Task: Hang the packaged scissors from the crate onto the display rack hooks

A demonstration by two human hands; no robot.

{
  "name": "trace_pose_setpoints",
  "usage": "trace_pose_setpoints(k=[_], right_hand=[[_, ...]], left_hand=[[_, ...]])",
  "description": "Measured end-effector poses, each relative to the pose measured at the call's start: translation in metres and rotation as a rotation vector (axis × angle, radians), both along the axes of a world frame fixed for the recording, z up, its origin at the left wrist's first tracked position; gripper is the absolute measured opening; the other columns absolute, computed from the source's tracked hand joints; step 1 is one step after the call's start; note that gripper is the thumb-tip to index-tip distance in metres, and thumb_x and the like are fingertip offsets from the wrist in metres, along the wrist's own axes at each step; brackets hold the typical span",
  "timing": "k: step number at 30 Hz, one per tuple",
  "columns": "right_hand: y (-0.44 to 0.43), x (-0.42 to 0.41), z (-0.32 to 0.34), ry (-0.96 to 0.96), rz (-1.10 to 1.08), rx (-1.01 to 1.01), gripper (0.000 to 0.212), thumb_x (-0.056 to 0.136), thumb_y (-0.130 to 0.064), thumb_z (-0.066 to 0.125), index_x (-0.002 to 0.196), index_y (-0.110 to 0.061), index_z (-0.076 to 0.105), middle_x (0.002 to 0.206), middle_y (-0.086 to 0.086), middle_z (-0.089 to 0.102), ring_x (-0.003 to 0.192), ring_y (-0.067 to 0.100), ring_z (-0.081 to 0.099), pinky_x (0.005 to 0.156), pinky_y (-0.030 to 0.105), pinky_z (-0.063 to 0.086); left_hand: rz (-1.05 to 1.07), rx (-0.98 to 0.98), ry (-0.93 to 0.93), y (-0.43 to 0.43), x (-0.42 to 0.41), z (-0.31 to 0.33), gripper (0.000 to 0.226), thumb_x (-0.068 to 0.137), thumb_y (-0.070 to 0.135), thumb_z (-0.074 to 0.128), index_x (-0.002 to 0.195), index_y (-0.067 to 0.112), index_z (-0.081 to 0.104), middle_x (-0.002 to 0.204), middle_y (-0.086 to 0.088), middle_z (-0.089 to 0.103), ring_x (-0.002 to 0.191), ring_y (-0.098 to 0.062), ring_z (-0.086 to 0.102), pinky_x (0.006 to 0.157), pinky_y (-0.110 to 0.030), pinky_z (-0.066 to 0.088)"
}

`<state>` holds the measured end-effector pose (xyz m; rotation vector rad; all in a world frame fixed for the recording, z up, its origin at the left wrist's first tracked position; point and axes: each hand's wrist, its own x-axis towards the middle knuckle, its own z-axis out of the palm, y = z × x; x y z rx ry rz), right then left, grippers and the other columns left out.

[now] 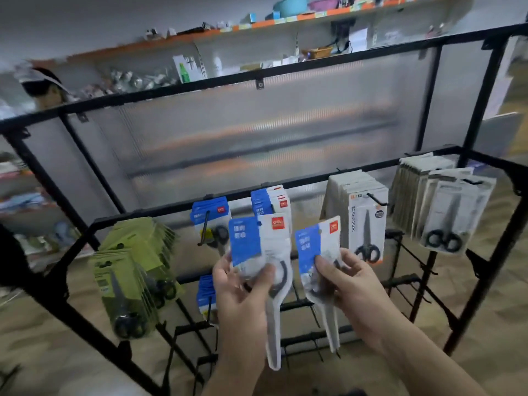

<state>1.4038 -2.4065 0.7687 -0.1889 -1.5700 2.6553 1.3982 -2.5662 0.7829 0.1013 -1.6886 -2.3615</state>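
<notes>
Blue-and-white card, two scissor packs held up before the rack. Our left hand pinches the left pack, our right hand the right pack; both upright, hang-holes topmost, presumably for the blue-stock hook behind. Crate not visible.

Grey pack on a hook: "SCISSORS" in dark capitals, running vertically down its left edge; the round dark badge beside it is too small to read.
Left pack, held by the left hand: two rows of white Chinese characters on blue, blurred; a red square logo, seemingly "deli".
Right pack, held by the right hand: same layout, equally blurred.
Hung blue packs: same red logo.
Green packs: a barcode label, digits unreadable.
Shelf-edge tags: illegible.
</notes>
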Motion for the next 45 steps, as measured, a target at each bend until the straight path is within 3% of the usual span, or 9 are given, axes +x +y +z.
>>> trace_pose_setpoints(k=[2, 6, 10, 15, 20, 26, 32, 38, 45], right_hand=[[0.009, -0.015, 0.002, -0.010, -0.032, 0.167, 0.020, 0.086, -0.013, 0.075, 0.106, -0.012, 0.070, 0.096, 0.003, 0.079, 0.093, 0.023, 0.075, 0.075, 0.031, 0.055], [0.008, -0.041, 0.004, 0.015, -0.004, 0.376, 0.013, 0.094, -0.015, 0.070, 0.105, -0.020, 0.069, 0.085, -0.008, 0.077, 0.072, 0.002, 0.072, 0.055, 0.013, 0.052], [-0.003, -0.059, -0.002, 0.013, -0.010, 0.423, 0.005, 0.099, -0.025, 0.065, 0.103, -0.022, 0.066, 0.087, -0.008, 0.077, 0.077, 0.004, 0.073, 0.066, 0.026, 0.056], [-0.026, -0.071, -0.001, 0.007, -0.037, 0.412, 0.026, 0.100, -0.034, 0.062, 0.096, -0.010, 0.072, 0.084, 0.004, 0.079, 0.075, 0.018, 0.076, 0.061, 0.028, 0.058], [-0.040, -0.078, 0.003, -0.051, -0.092, 0.438, 0.033, 0.098, -0.038, 0.064, 0.099, -0.005, 0.068, 0.084, 0.006, 0.079, 0.066, 0.015, 0.075, 0.053, 0.023, 0.055], [-0.051, -0.079, -0.005, -0.097, -0.155, 0.438, 0.032, 0.097, -0.034, 0.067, 0.100, -0.002, 0.069, 0.082, 0.006, 0.079, 0.063, 0.014, 0.073, 0.052, 0.023, 0.054], [-0.052, -0.087, -0.008, -0.117, -0.194, 0.460, 0.028, 0.098, -0.036, 0.065, 0.103, -0.008, 0.067, 0.082, 0.001, 0.079, 0.072, 0.015, 0.077, 0.055, 0.024, 0.055], [-0.043, -0.109, -0.009, -0.182, -0.149, 0.497, 0.032, 0.096, -0.043, 0.067, 0.105, -0.012, 0.063, 0.082, -0.001, 0.076, 0.056, 0.004, 0.070, 0.046, 0.017, 0.048], [-0.034, -0.147, -0.006, -0.270, -0.120, 0.606, 0.052, 0.084, -0.061, 0.073, 0.099, -0.012, 0.071, 0.083, 0.007, 0.079, 0.077, 0.030, 0.077, 0.067, 0.036, 0.057]], left_hand=[[0.106, -0.031, 0.011, -0.007, -0.007, 0.000, 0.032, 0.092, 0.006, 0.069, 0.118, 0.025, 0.064, 0.104, 0.003, 0.077, 0.103, -0.023, 0.072, 0.088, -0.038, 0.053], [0.204, -0.107, -0.017, -0.024, -0.009, 0.000, 0.022, 0.099, 0.009, 0.063, 0.113, 0.024, 0.071, 0.099, 0.003, 0.077, 0.095, -0.019, 0.072, 0.085, -0.035, 0.054], [0.192, -0.118, -0.071, -0.034, -0.008, -0.001, 0.021, 0.098, 0.015, 0.063, 0.093, 0.026, 0.081, 0.088, 0.001, 0.079, 0.079, -0.015, 0.072, 0.072, -0.031, 0.054], [0.076, -0.080, -0.091, -0.044, -0.017, 0.000, 0.020, 0.099, 0.022, 0.062, 0.095, 0.022, 0.081, 0.094, -0.009, 0.080, 0.082, -0.021, 0.076, 0.067, -0.030, 0.059], [-0.046, -0.089, -0.074, -0.055, -0.026, -0.001, 0.015, 0.097, 0.021, 0.065, 0.101, 0.020, 0.080, 0.099, -0.011, 0.079, 0.093, -0.033, 0.075, 0.083, -0.046, 0.059], [-0.142, -0.096, -0.010, -0.067, -0.031, -0.003, 0.009, 0.099, 0.017, 0.063, 0.102, 0.014, 0.071, 0.075, -0.004, 0.072, 0.049, -0.006, 0.061, 0.042, -0.015, 0.045], [-0.192, -0.033, 0.018, -0.065, -0.037, -0.004, 0.012, 0.098, 0.016, 0.063, 0.103, 0.016, 0.074, 0.100, -0.008, 0.079, 0.094, -0.026, 0.076, 0.077, -0.037, 0.060], [-0.213, -0.037, -0.036, -0.057, -0.038, -0.003, 0.011, 0.098, 0.015, 0.065, 0.102, 0.016, 0.076, 0.099, -0.006, 0.080, 0.093, -0.024, 0.076, 0.076, -0.035, 0.060], [-0.177, -0.146, -0.041, -0.047, -0.039, -0.006, 0.020, 0.096, 0.009, 0.067, 0.094, 0.026, 0.078, 0.098, -0.005, 0.079, 0.095, -0.028, 0.075, 0.089, -0.050, 0.058]])
